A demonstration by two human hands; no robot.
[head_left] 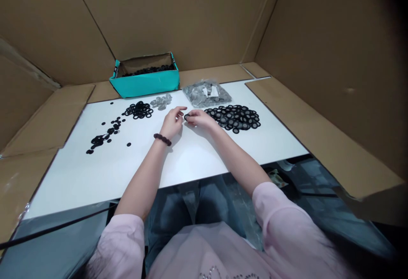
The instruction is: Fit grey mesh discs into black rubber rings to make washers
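Between the fingers of my right hand (199,118) is a black ring (186,117), held just above the white table. My left hand (172,121) is close to its left, fingers apart and a finger stretched toward the ring; I see nothing in it. Right beside my right hand lies a broad pile of black rings with grey centres (237,118). Left of my left hand sits a heap of black rings (139,110) with open middles. Behind that hand are several clear, greyish discs (161,101). Small black discs (101,139) are scattered farther left.
A teal box (145,84) with black pieces inside stands at the back left. To its right lies a clear plastic bag (206,93) full of grey discs. Cardboard walls (197,19) enclose the white table (127,172) at the back and sides.
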